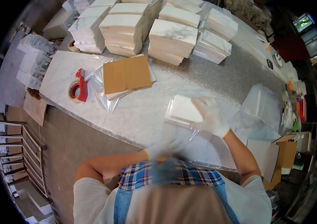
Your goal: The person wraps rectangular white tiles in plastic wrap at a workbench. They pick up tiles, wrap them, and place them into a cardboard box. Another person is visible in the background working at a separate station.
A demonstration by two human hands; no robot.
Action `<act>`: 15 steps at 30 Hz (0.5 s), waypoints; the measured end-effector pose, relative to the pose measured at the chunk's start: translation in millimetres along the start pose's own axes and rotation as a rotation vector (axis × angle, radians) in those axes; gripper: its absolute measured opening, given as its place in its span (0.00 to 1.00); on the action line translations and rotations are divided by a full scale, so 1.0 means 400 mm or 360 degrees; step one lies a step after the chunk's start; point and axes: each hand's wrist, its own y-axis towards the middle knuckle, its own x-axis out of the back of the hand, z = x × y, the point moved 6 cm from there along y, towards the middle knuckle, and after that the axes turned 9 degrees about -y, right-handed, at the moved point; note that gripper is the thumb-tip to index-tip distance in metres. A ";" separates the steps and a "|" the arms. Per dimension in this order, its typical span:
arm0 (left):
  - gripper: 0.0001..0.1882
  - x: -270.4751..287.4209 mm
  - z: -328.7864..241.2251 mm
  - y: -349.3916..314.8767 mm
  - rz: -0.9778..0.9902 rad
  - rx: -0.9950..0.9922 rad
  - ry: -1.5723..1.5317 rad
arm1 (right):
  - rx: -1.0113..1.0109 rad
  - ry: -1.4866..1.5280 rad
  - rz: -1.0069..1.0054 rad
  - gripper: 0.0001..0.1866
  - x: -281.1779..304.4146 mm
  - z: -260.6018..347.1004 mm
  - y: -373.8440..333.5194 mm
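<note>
My right hand (211,116), in a white glove, is closed over the right end of a short stack of white tiles (182,107) on the marble worktop. Clear plastic film shows around the stack's left and lower edges. My left hand (165,149), also gloved, is close to my body at the table's near edge. It is smeared by motion and partly hidden, so its fingers cannot be made out. A piece of brown cardboard (125,74) lies on white sheets, left of the tiles. Beside it is a red tape dispenser (82,87) with a roll of tape.
Tall stacks of white marble tiles (123,26) stand along the back. Clear plastic bags (261,102) lie at the right, above an open cardboard box (278,156). A slatted metal rack (22,149) stands on the floor at the left, beyond the worktop edge (91,127).
</note>
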 end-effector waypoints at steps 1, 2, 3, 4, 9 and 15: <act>0.28 0.011 -0.001 0.000 -0.0028 0.0000 -0.0002 | -0.0023 0.0018 0.0007 0.48 -0.010 0.017 -0.003; 0.27 0.022 0.000 0.000 -0.0055 0.0001 -0.0002 | -0.0047 0.0037 0.0013 0.47 -0.017 0.033 -0.006; 0.26 0.035 -0.001 -0.003 -0.0102 0.0014 -0.0105 | -0.0072 0.0055 0.0020 0.46 -0.022 0.040 -0.011; 0.26 0.049 0.000 -0.004 -0.0149 0.0024 -0.0207 | -0.0039 0.0041 0.0001 0.46 -0.021 0.043 -0.017; 0.25 0.080 -0.005 -0.010 -0.0294 0.0003 -0.0220 | 0.0047 0.0028 -0.0159 0.45 -0.024 0.046 -0.036; 0.25 0.105 -0.009 -0.009 -0.0271 -0.0028 -0.0194 | 0.0004 0.0003 -0.0251 0.44 -0.042 0.037 -0.047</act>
